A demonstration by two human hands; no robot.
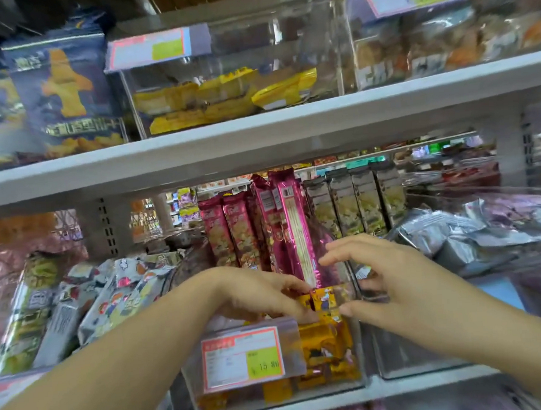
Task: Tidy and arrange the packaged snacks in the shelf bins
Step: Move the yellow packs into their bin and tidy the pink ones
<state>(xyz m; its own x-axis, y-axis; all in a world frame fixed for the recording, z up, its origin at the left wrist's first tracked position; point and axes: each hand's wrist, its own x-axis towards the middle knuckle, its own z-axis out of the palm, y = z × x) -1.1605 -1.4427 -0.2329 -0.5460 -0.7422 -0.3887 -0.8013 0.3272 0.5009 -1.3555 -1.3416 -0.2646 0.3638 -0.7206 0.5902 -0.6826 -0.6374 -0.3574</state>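
White shop shelving (258, 132) fills the view, with clear plastic bins kept side by side on two levels, so that each kind of snack is held apart from the others.

On the far left of the lower shelf, silver and patterned packets (110, 297) are seen lying flat and loosely heaped; they look not yet arranged. On the upper shelf above, a blue box (66, 90) is stood upright, probably so its front can be read.

Toward the middle, the left hand (262, 294) is reached into the clear bin (337, 391), which carries a price label (242, 358) on its front wall. Its fingers are closed narrowly on a small yellow packet (324, 298) at the top of the pile of yellow packets (329, 353). It is judged that this packet is being turned or set straight among the rest.

Behind the bin, tall pink packs (283, 229) are placed upright in a row, one leaning slightly, and green packs (357, 202) are stood beside them in the same way, likely to save room.

The right hand (381, 277) is held just beside the same yellow packet, fingers spread rather wide, the thumb close to the bin rim. Whether the packet is touched by it cannot be told; nothing seems to be grasped.

On the far right, silver bags (473, 233) are piled in another bin.
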